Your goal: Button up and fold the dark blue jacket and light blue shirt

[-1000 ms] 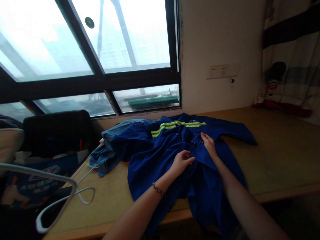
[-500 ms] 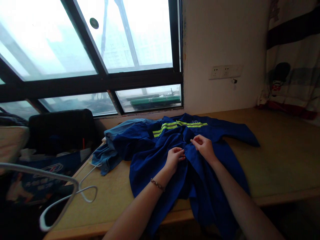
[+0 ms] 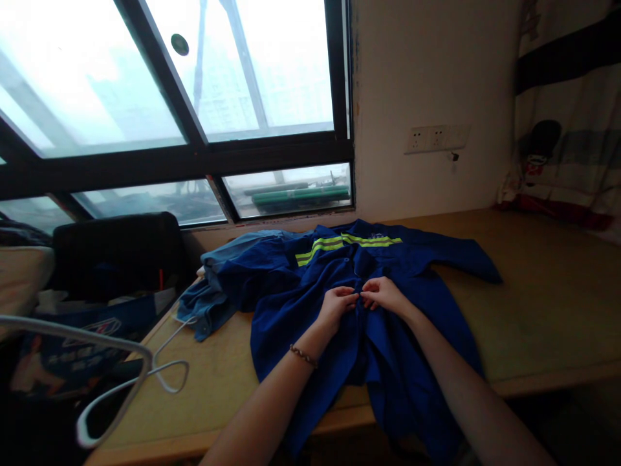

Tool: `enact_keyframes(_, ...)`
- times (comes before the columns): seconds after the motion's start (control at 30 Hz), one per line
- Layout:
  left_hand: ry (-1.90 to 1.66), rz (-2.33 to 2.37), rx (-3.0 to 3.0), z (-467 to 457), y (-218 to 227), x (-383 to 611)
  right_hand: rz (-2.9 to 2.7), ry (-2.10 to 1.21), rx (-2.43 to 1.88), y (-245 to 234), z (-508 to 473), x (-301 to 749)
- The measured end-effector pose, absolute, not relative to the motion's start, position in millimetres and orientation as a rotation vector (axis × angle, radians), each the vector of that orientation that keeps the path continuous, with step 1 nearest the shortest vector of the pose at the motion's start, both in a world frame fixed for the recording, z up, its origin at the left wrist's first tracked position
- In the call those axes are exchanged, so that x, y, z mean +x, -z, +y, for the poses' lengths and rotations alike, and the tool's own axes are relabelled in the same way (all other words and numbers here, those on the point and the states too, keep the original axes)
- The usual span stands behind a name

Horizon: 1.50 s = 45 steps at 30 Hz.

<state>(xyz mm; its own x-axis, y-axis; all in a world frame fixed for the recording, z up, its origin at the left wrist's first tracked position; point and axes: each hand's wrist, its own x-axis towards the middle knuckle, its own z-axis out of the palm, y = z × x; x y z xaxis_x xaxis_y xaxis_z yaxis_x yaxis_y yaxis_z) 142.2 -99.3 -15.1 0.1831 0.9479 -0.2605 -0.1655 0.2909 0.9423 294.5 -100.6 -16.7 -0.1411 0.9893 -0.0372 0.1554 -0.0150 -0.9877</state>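
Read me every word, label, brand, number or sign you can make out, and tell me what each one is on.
No text can be read for certain.
Printed blue bag: a logo and white characters, too dark and blurred to read.
Blue jacket: a small white mark by the yellow stripe, too small to read.
Round green sticker on the window: any lettering is too small.

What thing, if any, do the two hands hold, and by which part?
The left hand and right hand pinch the deep blue cloth garment at its front opening, below the yellow-and-grey stripes.
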Motion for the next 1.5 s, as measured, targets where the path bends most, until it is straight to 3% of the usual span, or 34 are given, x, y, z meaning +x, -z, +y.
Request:
enact_keyframes(0.47,-0.732,0.764,0.854,-91,14,137,-1.352,-1.293,-1.355,1,-106,295)
enact_keyframes(0.77,-1.106,1.011,1.181,-106,14,146,-1.445,-0.739,-1.403,20,-102,288)
enact_keyframes(0.97,-1.253,1.226,1.983,-130,7,156,-0.898,-1.155,-1.133,27,-101,279)
enact_keyframes(1.13,-1.137,1.32,2.202,-137,13,160,-0.606,-1.427,-0.909,19,-104,273)
enact_keyframes(1.5,-0.976,1.302,2.308,-137,16,158,-0.621,-1.385,-0.923,21,-103,269)
